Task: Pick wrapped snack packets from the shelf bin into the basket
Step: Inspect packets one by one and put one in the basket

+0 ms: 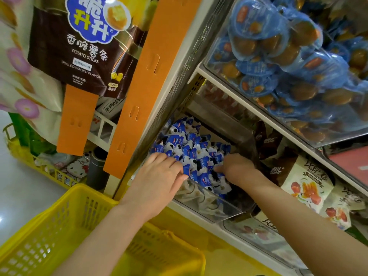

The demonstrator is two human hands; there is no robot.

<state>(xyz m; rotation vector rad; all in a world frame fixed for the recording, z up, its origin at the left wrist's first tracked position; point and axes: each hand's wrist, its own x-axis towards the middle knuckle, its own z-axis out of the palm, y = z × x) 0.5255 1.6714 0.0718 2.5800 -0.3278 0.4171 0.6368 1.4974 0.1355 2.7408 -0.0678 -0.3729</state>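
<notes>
Head view: left hand (159, 176) lies flat, fingers spread, on the blue-and-white snack packets (191, 150); right hand (236, 168) digs in, its grip hidden. Heaped in the clear shelf bin (223, 213), packets could slide over its near lip and miss the yellow basket (59, 222) at near left.

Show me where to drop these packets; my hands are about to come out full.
Free: inside the basket, beside the left forearm, and the pale floor left of the basket. Crowded: the bin, heaped with packets, left hand and right hand in it.
</notes>
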